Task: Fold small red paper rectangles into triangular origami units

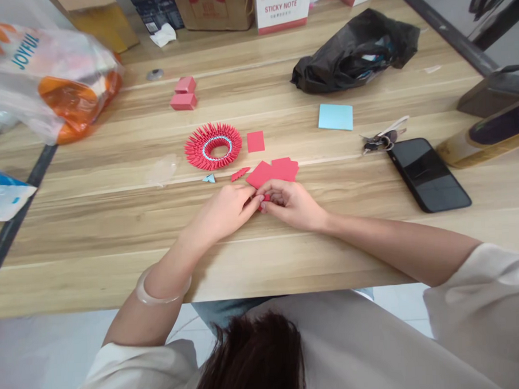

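Note:
Between the fingertips of my left hand point(230, 210) and my right hand point(296, 205) is a small piece of red paper point(263, 202), pinched by both and mostly covered by the fingers. Just beyond the fingers lie loose red paper sheets point(279, 169), overlapping one another. A single red square of paper point(255, 141) is a little farther off. To its left sits a red ring of folded paper pieces point(213, 146) with a pale blue inner band. Small folded red pieces point(240, 173) and a blue folded piece point(209, 178) rest in front of the ring.
Two red paper stacks point(184, 101) lie farther back, and a blue paper pad point(336, 117) lies right. Keys point(380, 141), a black phone point(430, 174) and a bottle point(489, 130) stand or lie rightward. A black plastic bag point(356, 52) and a JOYFUL bag point(52, 77) flank the table.

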A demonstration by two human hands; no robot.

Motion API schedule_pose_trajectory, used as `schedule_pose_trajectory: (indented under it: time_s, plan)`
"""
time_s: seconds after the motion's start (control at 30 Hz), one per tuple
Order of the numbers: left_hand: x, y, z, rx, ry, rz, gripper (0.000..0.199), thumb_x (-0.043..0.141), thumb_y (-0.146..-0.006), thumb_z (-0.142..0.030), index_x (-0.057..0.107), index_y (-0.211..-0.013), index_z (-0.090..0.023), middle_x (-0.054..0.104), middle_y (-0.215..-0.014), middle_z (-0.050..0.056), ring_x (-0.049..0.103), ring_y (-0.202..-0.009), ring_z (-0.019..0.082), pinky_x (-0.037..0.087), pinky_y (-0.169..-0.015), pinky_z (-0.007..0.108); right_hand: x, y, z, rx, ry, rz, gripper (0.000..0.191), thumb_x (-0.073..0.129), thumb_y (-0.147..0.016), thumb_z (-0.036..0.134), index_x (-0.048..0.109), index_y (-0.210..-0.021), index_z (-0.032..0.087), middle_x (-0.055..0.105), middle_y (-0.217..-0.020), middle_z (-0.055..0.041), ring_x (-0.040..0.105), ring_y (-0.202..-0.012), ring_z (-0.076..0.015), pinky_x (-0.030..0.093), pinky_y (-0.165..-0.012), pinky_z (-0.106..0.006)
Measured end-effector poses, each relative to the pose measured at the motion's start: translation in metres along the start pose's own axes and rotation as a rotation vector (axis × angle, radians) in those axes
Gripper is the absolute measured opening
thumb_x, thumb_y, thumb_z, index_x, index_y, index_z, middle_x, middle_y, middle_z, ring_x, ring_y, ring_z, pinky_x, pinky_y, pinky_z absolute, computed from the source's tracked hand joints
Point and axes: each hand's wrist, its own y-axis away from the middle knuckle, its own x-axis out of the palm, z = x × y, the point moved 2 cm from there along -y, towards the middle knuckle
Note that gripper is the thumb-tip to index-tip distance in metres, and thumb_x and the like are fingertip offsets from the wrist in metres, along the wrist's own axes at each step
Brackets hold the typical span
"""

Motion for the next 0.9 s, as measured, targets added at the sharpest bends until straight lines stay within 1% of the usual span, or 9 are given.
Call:
schedule_pose_trajectory:
  time_s: [0.27, 0.43, 0.67, 0.9]
  plan:
    - [0.0001, 0.0000, -0.0020, -0.003, 0.014, -0.009, 0.028, 0.038, -0.092, -0.032, 0.059, -0.082, -0.016, 0.064, -0.083, 0.008, 0.062, -0.079, 0.021, 0.046, -0.071, 0.033, -0.0004, 0.0004, 0.0005, -0.005, 0.033, 0.003, 0.009, 0.055, -0.077, 0.017, 0.055, -0.086, 0.017, 0.060, -0.073, 0.0000, 0.057, -0.061, -0.0100, 0.049, -0.061, -0.024]
    - [-0.0009, -0.0002, -0.0040, -0.002, -0.006, 0.006, 0.029, 0.037, -0.093, -0.030, 0.059, -0.082, -0.015, 0.064, -0.084, 0.009, 0.062, -0.080, 0.022, 0.046, -0.070, 0.034, 0.0000, 0.0003, 0.0004, -0.008, 0.039, 0.006, 0.010, 0.054, -0.077, 0.016, 0.054, -0.086, 0.017, 0.060, -0.074, -0.0006, 0.058, -0.062, -0.0110, 0.049, -0.062, -0.025]
    - [-0.0007, 0.0002, -0.0041, -0.001, -0.014, -0.007, 0.029, 0.036, -0.093, -0.031, 0.059, -0.083, -0.015, 0.064, -0.083, 0.009, 0.062, -0.078, 0.021, 0.046, -0.069, 0.033, 0.0004, -0.0002, 0.0010, -0.010, 0.032, 0.002, 0.009, 0.054, -0.076, 0.016, 0.054, -0.085, 0.017, 0.059, -0.073, 0.0004, 0.056, -0.060, -0.0100, 0.049, -0.060, -0.024]
    - [0.0008, 0.0004, -0.0035, 0.053, -0.043, -0.012, 0.030, 0.035, -0.094, -0.029, 0.060, -0.084, -0.015, 0.064, -0.082, 0.008, 0.061, -0.078, 0.022, 0.045, -0.069, 0.033, -0.0004, -0.0001, 0.0003, -0.006, 0.017, 0.007, 0.009, 0.055, -0.076, 0.016, 0.055, -0.085, 0.018, 0.060, -0.075, -0.0001, 0.058, -0.064, -0.0108, 0.050, -0.063, -0.025]
